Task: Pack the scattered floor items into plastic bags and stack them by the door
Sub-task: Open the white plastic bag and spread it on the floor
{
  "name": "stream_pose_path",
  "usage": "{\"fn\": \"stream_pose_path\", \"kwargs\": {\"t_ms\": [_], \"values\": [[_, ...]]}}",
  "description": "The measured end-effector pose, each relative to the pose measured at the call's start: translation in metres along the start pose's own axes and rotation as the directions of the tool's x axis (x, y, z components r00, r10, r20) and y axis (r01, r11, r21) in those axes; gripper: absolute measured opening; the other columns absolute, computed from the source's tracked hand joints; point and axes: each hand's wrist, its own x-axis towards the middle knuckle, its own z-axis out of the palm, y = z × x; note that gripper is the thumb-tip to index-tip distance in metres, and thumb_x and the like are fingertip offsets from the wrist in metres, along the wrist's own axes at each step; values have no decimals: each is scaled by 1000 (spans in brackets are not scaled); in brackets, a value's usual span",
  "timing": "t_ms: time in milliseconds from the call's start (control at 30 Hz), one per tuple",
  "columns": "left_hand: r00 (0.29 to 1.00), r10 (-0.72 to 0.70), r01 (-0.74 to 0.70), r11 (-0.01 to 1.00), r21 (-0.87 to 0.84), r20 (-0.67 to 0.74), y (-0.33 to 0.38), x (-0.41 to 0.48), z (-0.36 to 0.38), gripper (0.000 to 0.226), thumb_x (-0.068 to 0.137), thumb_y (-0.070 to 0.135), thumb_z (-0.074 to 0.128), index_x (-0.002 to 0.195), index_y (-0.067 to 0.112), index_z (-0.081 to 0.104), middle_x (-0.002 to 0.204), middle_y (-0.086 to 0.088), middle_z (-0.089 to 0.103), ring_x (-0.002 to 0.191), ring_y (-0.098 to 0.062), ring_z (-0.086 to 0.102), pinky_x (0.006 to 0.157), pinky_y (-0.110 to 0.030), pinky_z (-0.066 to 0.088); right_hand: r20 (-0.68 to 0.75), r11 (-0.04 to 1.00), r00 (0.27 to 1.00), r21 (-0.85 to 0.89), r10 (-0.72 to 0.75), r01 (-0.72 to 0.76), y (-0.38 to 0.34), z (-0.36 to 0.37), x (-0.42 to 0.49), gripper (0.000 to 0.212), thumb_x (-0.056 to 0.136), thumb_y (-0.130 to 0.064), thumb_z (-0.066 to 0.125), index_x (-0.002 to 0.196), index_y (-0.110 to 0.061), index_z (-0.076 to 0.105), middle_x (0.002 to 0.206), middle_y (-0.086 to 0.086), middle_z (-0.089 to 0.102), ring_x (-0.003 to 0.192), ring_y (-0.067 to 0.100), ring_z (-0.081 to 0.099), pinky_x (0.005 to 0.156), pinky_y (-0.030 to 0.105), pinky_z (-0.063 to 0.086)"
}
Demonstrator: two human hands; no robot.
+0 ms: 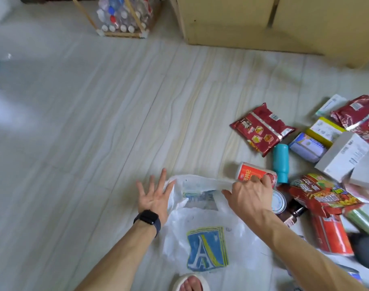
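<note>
**Packing under way: a can at the bag's mouth**

Head view: the left hand [154, 196] is spread, fingers straight, at the mouth of the plastic bag [206, 244], which lies flat on the floor. The right hand [251, 196] curls round a red can [256, 175] at the bag's rim. Packing looks barely begun, and next the mouth needs lifting open. A snack packet [261, 129], teal bottle [281, 162] and boxes [343, 158] crowd the right.
</note>
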Motion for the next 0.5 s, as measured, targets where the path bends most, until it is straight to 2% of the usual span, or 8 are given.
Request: {"fn": "stream_pose_path", "kwargs": {"t_ms": [67,133,200,233,267,333,433,500], "values": [[999,19,-14,995,97,-46,9,-3,15,96,90,6,45,150,30,-26,150,-5,-44,149,-34,-11,111,-69,-6,94,995,995,-87,-40,49,4,14,-4,48,87,-64,52,110,-24,66,109,-2,68,110,22,53,96,41,24],[997,2,12,984,177,-74,12,-11,25,101,78,-5,36,149,26,-28,147,-8,-47,148,-36,-17,108,-71,-9,184,986,981,-144,-52,80,5,33,-18,72,76,-68,63,130,-21,50,128,2,54,120,25,42,101,41,22],[997,-23,37,980,196,-76,10,-21,27,103,68,-4,29,150,23,-27,148,-12,-46,146,-37,-20,107,-71,-9,183,980,982,-180,-46,80,5,47,-40,97,68,-63,72,143,-16,31,139,9,35,124,28,34,103,47,21],[996,-22,39,980,193,-89,9,-29,27,100,70,-2,32,151,20,-23,149,-13,-44,146,-37,-21,108,-71,-7,185,976,982,-200,-49,86,5,51,-53,103,70,-58,73,149,-16,21,147,12,24,130,30,28,106,52,19],[994,-14,35,981,191,-111,9,-39,24,96,75,3,37,154,17,-16,151,-14,-42,146,-36,-21,109,-69,-7,190,972,980,-215,-50,91,7,53,-66,102,75,-50,70,153,-16,12,156,15,9,139,33,20,110,58,14],[983,22,14,982,188,-184,13,-62,17,82,82,13,42,156,11,6,154,-13,-37,147,-32,-22,111,-66,-9,193,970,980,-222,-58,101,7,50,-91,95,84,-35,60,156,-17,0,160,17,-19,148,36,-2,114,63,3],[936,140,-98,985,142,-322,26,-86,5,63,85,20,45,147,13,34,159,-11,-27,148,-28,-18,111,-63,-13,157,976,980,-157,-125,150,0,37,-121,90,83,-31,60,156,-22,7,159,14,-28,149,34,-14,112,62,-7],[885,256,-222,966,130,-390,37,-94,-4,52,87,22,48,138,14,45,163,-11,-9,150,-27,-9,115,-60,-7,56,978,978,-53,-199,202,-6,25,-134,74,79,-34,64,147,-27,35,164,13,-10,150,33,-6,112,59,-9]]}}
